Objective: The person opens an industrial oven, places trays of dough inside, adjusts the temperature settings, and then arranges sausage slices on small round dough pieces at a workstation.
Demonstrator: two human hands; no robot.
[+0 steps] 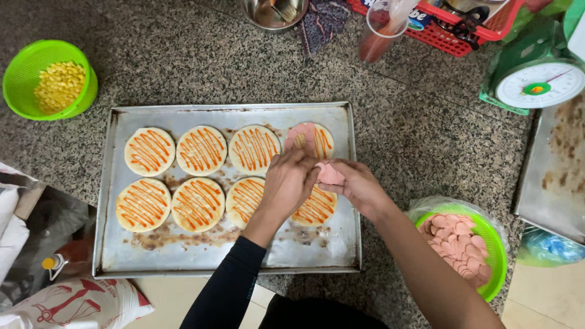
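Observation:
A metal baking tray on the granite counter holds several round dough bases striped with orange-red sauce, in two rows. The far right base has pink sausage slices laid on it. My left hand reaches over the right end of the tray, its fingertips pressing on that base. Beside it my right hand holds a small stack of pink sausage slices above the tray's right part.
A green basket of pink sausage slices sits at the right. At the far left stands a green basket of corn kernels. A kitchen scale, a red basket, a metal bowl and a second tray lie around.

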